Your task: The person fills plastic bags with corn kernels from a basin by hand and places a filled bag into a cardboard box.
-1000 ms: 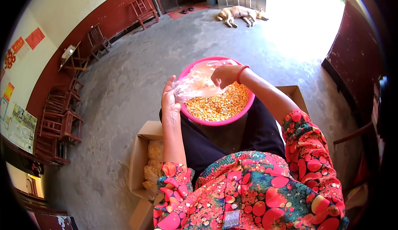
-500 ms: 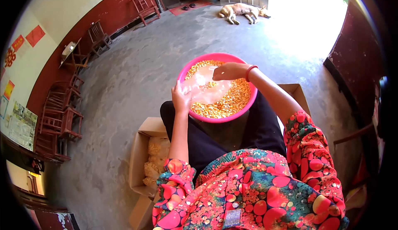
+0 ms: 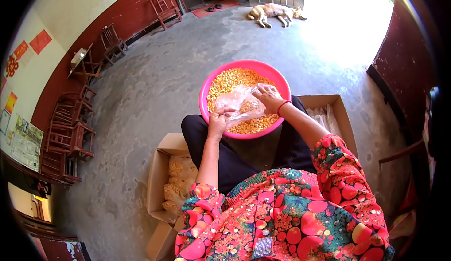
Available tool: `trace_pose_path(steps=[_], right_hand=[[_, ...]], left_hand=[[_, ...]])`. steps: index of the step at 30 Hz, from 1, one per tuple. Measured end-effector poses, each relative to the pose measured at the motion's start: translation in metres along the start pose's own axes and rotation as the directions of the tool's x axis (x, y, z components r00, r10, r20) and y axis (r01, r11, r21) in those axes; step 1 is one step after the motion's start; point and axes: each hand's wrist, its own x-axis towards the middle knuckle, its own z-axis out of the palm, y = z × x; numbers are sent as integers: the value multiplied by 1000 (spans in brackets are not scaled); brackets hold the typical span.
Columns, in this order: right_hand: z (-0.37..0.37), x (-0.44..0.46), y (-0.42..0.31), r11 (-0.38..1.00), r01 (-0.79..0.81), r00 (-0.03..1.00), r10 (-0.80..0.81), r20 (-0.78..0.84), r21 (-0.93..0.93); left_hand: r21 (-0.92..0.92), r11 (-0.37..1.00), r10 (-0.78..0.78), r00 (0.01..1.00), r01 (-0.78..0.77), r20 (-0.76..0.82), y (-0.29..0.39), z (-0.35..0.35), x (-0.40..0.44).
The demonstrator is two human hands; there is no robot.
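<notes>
A pink basin (image 3: 203,102) of yellow corn kernels (image 3: 237,76) rests on my lap between my knees. Over the kernels lies a clear plastic bag (image 3: 233,97), crumpled, with some kernels showing through it. My left hand (image 3: 219,121) is closed on the bag's near left edge, at the basin's rim. Fingers spread, my right hand (image 3: 269,99) touches the bag's right side, a red bracelet on its wrist. My right thumb is not clearly visible.
At my left stands a cardboard box (image 3: 156,183) with bagged corn (image 3: 176,181). Another cardboard box (image 3: 346,124) at my right holds clear plastic bags (image 3: 324,117). A dog (image 3: 275,14) lies on the floor ahead. Wooden chairs (image 3: 164,9) line the left wall.
My right hand has moved right and down, its fingers going from curled to spread. My left hand has shifted down and right with the bag. More plastic bags show in the right box.
</notes>
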Motion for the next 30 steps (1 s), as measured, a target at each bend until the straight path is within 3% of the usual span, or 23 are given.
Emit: trace_pose_path(steps=[1, 3, 5, 6, 7, 10, 11, 13, 14, 15, 17, 18, 19, 20, 21, 22, 23, 25, 30], right_hand=[[2, 2, 2, 1000, 19, 997, -21, -80, -18], [7, 7, 6, 999, 35, 986, -40, -160, -38], [4, 13, 6, 995, -28, 975, 48, -217, 92], [6, 17, 8, 995, -12, 971, 35, -237, 96], [8, 21, 11, 995, -12, 971, 35, -236, 96], [20, 26, 18, 986, 127, 991, -131, 33, 110], [27, 28, 19, 986, 128, 991, -132, 32, 108], [37, 28, 21, 952, 147, 987, -126, -96, 267], [30, 21, 11, 933, 184, 940, -74, -334, 308], [22, 17, 2, 933, 182, 942, -75, -327, 311], [-4, 11, -19, 937, 180, 840, 11, -543, 298], [-13, 8, -31, 928, 272, 764, -48, -644, 254], [-10, 6, -40, 914, 262, 822, -43, -568, 311], [-8, 3, -47, 876, 272, 899, -83, -431, 398], [-6, 0, -53, 834, 264, 949, -134, -286, 484], [-17, -7, -62, 867, 172, 984, -177, -35, 467], [-17, -10, -67, 804, 190, 974, -228, -4, 564], [23, 1, -57, 830, 198, 978, -204, -46, 521], [60, -9, -38, 856, 109, 990, -48, -133, 505]], left_hand=[[181, 983, 3, 1000, -1, -11, -1, 1, 0], [254, 967, -13, 1000, 18, -23, -4, 4, 2], [555, 777, 365, 931, -295, -17, -17, 9, 4], [498, 844, 223, 975, -198, 8, -25, 4, 8], [497, 845, 223, 975, -197, 8, -16, 8, 5], [588, 789, 212, 977, -178, 12, 13, 20, -6], [584, 796, 179, 984, -157, 21, 11, 19, -5], [579, 804, 146, 989, -135, 29, 9, 19, -4], [602, 787, 147, 989, -138, 35, 8, 19, -3], [624, 769, 141, 989, -136, 42, 6, 19, -4], [621, 769, 175, 984, -151, 22, -3, 22, -1], [622, 767, 194, 981, -159, 11, -16, 20, 4], [622, 765, 213, 977, -167, 0, -18, 20, 7], [787, 549, 339, 936, -282, 99, -19, 17, 11], [697, 667, 298, 952, -263, 74, -23, 18, 5], [593, 770, 257, 965, -235, 49, 10, 26, -8], [594, 769, 256, 965, -235, 51, 8, 25, -7], [623, 759, 188, 979, -192, 72, 3, 22, -5], [329, 910, 239, 968, -251, 77, 12, 25, -9]])
